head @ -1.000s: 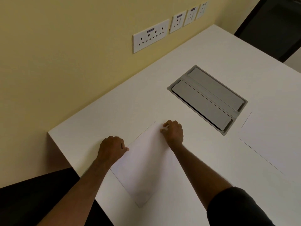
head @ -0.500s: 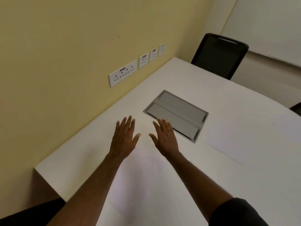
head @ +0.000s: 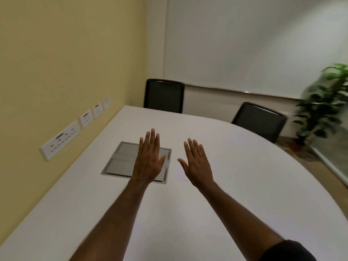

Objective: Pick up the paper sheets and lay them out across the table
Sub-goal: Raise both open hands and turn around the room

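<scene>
Both of my hands are raised flat above the white table [head: 244, 166], palms down, fingers stretched out, holding nothing. My left hand [head: 149, 159] hovers over the grey cable hatch. My right hand [head: 197, 162] hangs a little to the right of it. A corner of one white paper sheet [head: 179, 175] shows on the table between the two hands, just right of the hatch. The white sheets blend into the tabletop and the picture is blurred, so other sheets cannot be made out.
A grey cable hatch [head: 120, 161] is set into the tabletop. Wall sockets [head: 60, 140] line the yellow wall on the left. Two black chairs [head: 163, 96] [head: 259, 121] stand at the table's far edge. A potted plant [head: 323, 104] stands at the right.
My hands have let go of the sheet near the table's front corner and lifted with fingers spread. My view has swung up and to the right, towards the far end of the table.
</scene>
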Demonstrator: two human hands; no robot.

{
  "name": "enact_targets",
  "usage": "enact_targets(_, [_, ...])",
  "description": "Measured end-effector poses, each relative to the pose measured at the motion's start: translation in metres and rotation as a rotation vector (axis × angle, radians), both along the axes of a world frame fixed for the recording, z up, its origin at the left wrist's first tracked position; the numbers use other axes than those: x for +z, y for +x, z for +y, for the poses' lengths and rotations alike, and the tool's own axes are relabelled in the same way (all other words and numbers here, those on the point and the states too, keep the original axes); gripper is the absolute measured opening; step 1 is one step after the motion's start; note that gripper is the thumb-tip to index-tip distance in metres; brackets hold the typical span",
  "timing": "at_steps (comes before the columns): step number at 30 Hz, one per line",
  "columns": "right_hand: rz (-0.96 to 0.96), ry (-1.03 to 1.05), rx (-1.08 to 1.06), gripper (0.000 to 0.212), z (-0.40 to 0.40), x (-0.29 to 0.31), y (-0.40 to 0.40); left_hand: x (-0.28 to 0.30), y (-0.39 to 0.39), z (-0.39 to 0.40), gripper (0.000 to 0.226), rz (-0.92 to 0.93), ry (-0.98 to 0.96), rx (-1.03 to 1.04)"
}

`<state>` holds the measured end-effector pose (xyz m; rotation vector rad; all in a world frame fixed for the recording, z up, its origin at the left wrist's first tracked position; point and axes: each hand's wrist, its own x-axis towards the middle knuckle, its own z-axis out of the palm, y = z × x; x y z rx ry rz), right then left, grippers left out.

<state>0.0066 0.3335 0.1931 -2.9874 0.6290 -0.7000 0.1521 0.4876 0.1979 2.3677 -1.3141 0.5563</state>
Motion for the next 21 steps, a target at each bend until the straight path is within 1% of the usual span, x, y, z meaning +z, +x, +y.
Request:
enact_targets(4, [-0.036,-0.052,-0.175,0.071,-0.054,0.029,-0.082,0.025,-0.053,-0.071,0.075,-0.011,-0.062,-0.172])
enact_targets(9, [-0.110,-0.088,-0.402,0.072,-0.108,0.072,-0.207,0.056,-0.152,-0.156,0.072,-0.080,-0.057,-0.363])
enact_targets(16, [-0.185,-0.137,-0.675,0.072,-0.158,0.117,-0.412,0.105,-0.334,-0.252,0.072,-0.157,-0.056,-0.585])
enact_targets(21, [-0.203,-0.161,-0.775,0.072,-0.174,0.132,-0.572,0.125,-0.478,-0.300,0.073,-0.195,-0.075,-0.674])
